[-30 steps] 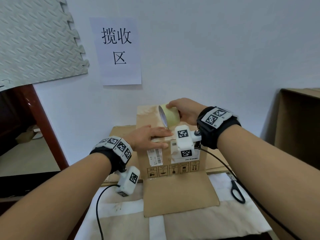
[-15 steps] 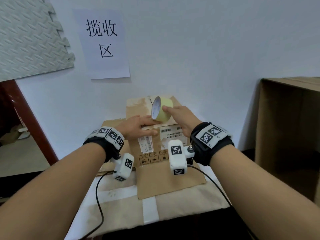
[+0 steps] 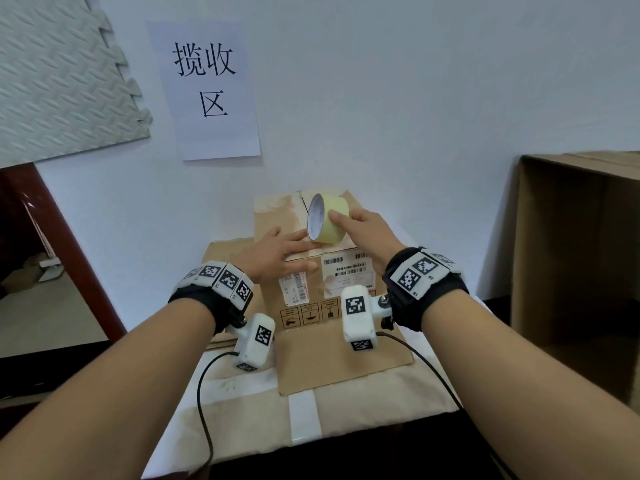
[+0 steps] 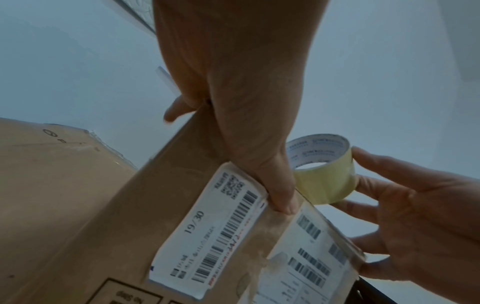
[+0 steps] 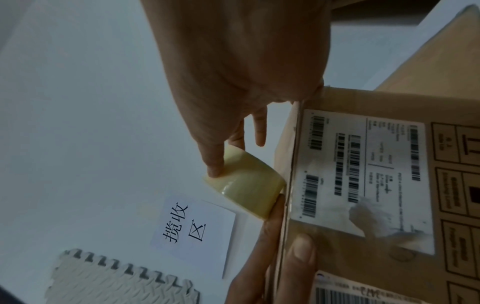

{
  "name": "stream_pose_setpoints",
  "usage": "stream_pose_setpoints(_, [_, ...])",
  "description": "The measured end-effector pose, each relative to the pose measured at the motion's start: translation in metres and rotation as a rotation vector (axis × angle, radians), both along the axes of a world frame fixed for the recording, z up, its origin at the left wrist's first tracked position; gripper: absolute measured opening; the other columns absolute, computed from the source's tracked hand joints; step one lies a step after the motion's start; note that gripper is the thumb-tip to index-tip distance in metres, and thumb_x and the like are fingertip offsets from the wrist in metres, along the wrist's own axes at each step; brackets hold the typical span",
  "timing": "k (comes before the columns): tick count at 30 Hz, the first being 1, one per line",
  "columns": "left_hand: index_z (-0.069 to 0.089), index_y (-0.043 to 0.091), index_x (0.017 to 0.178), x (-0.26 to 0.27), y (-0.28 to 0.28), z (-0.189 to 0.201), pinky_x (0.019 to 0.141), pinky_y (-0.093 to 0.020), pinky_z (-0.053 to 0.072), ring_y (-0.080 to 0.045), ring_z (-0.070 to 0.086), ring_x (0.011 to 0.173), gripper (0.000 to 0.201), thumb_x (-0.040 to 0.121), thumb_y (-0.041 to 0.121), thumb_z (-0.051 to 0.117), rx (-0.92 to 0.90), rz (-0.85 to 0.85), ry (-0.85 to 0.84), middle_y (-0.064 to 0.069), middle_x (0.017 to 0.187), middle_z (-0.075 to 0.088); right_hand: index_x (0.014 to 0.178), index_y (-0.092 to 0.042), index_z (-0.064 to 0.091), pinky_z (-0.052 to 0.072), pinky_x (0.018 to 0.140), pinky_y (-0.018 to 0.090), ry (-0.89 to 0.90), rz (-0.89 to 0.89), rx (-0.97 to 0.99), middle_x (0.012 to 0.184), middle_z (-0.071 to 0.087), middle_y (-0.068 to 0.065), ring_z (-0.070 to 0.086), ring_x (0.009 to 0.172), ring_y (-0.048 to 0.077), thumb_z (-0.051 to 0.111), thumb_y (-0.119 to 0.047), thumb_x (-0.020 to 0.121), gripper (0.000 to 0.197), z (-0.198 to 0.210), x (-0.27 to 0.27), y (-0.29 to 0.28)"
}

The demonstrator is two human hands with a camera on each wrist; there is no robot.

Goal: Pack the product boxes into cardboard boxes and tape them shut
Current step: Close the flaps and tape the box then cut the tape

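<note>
Furthest left of the grip, a grey diamond-plate foam mat (image 3: 65, 77) and a white paper sign (image 3: 207, 88) with black characters hang on the wall, well apart from the work. Nearer, the left hand (image 3: 277, 256) lies flat, fingers straight, on top of the brown cardboard box (image 3: 311, 362) bearing 2 white barcode labels (image 3: 294, 289); its thumb hooks over the near top edge and its fingertips (image 3: 306, 235) touch the roll. That pale yellow roll of packing tape (image 3: 327, 220) stands on edge on the box top, core hole facing left — the right hand (image 3: 363, 226) pinches it, index finger on the outer band, the other fingers partly hidden behind it. Right of the grip stands a large open brown carton (image 3: 581, 271), well apart.

The step looks like starting a strip across the top seam. The pinch is light, so a pull could slip the roll sideways. If the left hand lifts early, the strip's start — not visible here — may peel, or the flaps may spring open and wrinkle the tape.
</note>
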State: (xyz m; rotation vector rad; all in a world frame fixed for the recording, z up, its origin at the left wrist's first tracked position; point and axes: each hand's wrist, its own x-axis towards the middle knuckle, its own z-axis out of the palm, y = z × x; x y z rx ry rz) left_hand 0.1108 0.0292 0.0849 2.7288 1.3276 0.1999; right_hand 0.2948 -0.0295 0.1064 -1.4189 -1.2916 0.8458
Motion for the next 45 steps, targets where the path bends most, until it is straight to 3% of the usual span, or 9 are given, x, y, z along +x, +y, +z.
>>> stream_pose_setpoints(4, [0.03, 0.047, 0.143, 0.0, 0.004, -0.005, 0.119, -0.046, 0.006, -0.028, 0.006, 0.146, 0.059, 0.088, 0.059, 0.048, -0.04, -0.001, -0.052, 0.017, 0.156, 0.017, 0.087, -0.019, 0.066, 0.052, 0.092, 0.043, 0.044, 0.04, -0.001, 0.102, 0.071, 0.006, 0.066, 0.098, 0.023, 0.061, -0.044, 0.087, 0.026, -0.004, 0.004, -0.002])
stream_pose_setpoints(9, [0.019, 0.032, 0.15, 0.0, -0.001, -0.006, 0.097, -0.04, 0.044, -0.028, 0.047, 0.122, 0.086, 0.079, 0.064, 0.057, -0.024, 0.137, -0.122, -0.007, 0.133, 0.046, 0.092, -0.013, 0.07, 0.053, 0.088, 0.035, 0.078, 0.077, 0.0, 0.103, 0.071, 0.006, 0.066, 0.097, 0.02, 0.066, -0.04, 0.084, 0.028, -0.005, 0.002, -0.006])
stream_pose_setpoints(15, [0.014, 0.014, 0.151, 0.004, -0.006, -0.003, 0.105, -0.035, 0.036, -0.024, 0.04, 0.132, 0.096, 0.08, 0.058, 0.061, -0.009, 0.166, -0.146, -0.007, 0.15, 0.034, 0.091, -0.015, 0.073, 0.058, 0.081, 0.039, 0.121, 0.067, -0.03, 0.1, 0.071, 0.007, 0.068, 0.091, 0.024, 0.068, -0.039, 0.082, 0.025, -0.006, 0.001, -0.012])
stream_pose_setpoints(24, [0.017, 0.016, 0.151, 0.004, -0.004, 0.0, 0.108, -0.035, 0.033, -0.023, 0.036, 0.135, 0.093, 0.081, 0.06, 0.06, -0.029, 0.19, -0.11, -0.005, 0.152, 0.031, 0.08, -0.04, 0.07, 0.048, 0.091, 0.047, 0.014, -0.069, -0.042, 0.101, 0.068, 0.001, 0.054, 0.111, 0.026, 0.052, -0.074, 0.054, 0.047, -0.022, 0.001, 0.011])
stream_pose_setpoints(28, [0.019, 0.017, 0.15, 0.006, -0.004, 0.001, 0.104, -0.035, 0.037, -0.024, 0.042, 0.13, 0.089, 0.082, 0.059, 0.059, 0.001, 0.188, -0.104, -0.007, 0.147, 0.038, 0.077, -0.028, 0.07, 0.04, 0.098, 0.049, -0.105, -0.097, -0.031, 0.087, 0.064, -0.005, 0.047, 0.113, 0.025, 0.047, -0.069, 0.067, 0.047, -0.006, -0.01, -0.009])
stream_pose_setpoints(32, [0.034, 0.028, 0.143, 0.009, 0.0, -0.006, 0.086, -0.034, 0.047, -0.022, 0.053, 0.109, 0.073, 0.082, 0.062, 0.056, 0.059, 0.157, -0.12, -0.003, 0.116, 0.05, 0.087, -0.013, 0.065, 0.038, 0.1, 0.045, -0.115, -0.055, 0.0, 0.077, 0.05, -0.006, 0.037, 0.078, 0.0, 0.051, -0.047, 0.09, 0.037, -0.006, -0.001, -0.01])
stream_pose_setpoints(34, [0.039, 0.029, 0.14, 0.01, 0.001, -0.008, 0.083, -0.033, 0.046, -0.02, 0.052, 0.105, 0.069, 0.082, 0.063, 0.055, 0.072, 0.154, -0.121, -0.001, 0.108, 0.051, 0.09, -0.013, 0.064, 0.04, 0.1, 0.041, -0.109, -0.034, 0.013, 0.075, 0.046, -0.006, 0.035, 0.072, -0.001, 0.051, -0.044, 0.092, 0.033, -0.009, 0.002, -0.008])
stream_pose_setpoints(39, [0.042, 0.029, 0.138, 0.01, 0.0, -0.009, 0.083, -0.036, 0.047, -0.019, 0.051, 0.097, 0.077, 0.076, 0.073, 0.05, 0.095, 0.186, -0.105, -0.002, 0.107, 0.052, 0.064, -0.026, 0.059, 0.031, 0.104, 0.055, -0.234, -0.072, 0.022, 0.07, 0.057, -0.013, 0.055, 0.088, 0.016, 0.051, -0.059, 0.083, 0.038, -0.012, -0.005, 0.003])
stream_pose_setpoints(45, [0.043, 0.031, 0.138, 0.011, -0.002, -0.007, 0.082, -0.035, 0.048, -0.016, 0.051, 0.092, 0.078, 0.074, 0.076, 0.048, 0.081, 0.194, -0.118, 0.002, 0.102, 0.049, 0.068, -0.026, 0.055, 0.022, 0.109, 0.052, -0.315, -0.075, 0.013, 0.078, 0.06, -0.011, 0.058, 0.094, 0.016, 0.048, -0.055, 0.089, 0.036, -0.009, -0.003, -0.001])
